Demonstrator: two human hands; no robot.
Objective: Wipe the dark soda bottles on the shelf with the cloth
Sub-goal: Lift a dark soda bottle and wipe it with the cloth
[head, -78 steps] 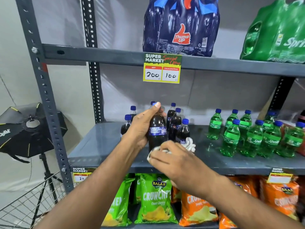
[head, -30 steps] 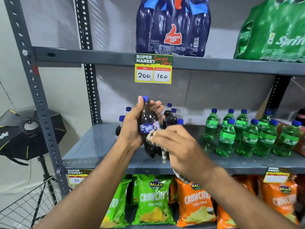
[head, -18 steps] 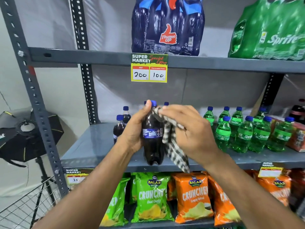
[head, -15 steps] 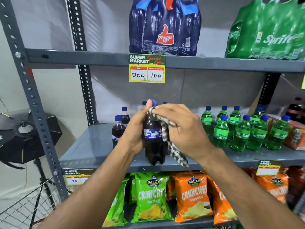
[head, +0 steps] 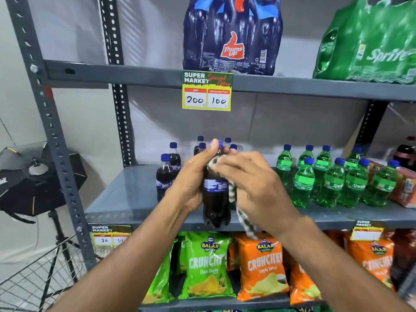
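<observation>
Left hand point(head: 193, 183) grips a dark soda bottle point(head: 216, 199) lifted before the middle shelf point(head: 126, 199), steadying it while the right hand point(head: 252, 188), closed on a checked cloth point(head: 242, 218), rubs its neck.

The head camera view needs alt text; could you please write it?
Left hand holds a dark soda bottle before a grey shelf while right hand rubs a checked cloth on it; green Sprite bottles stand right.
</observation>
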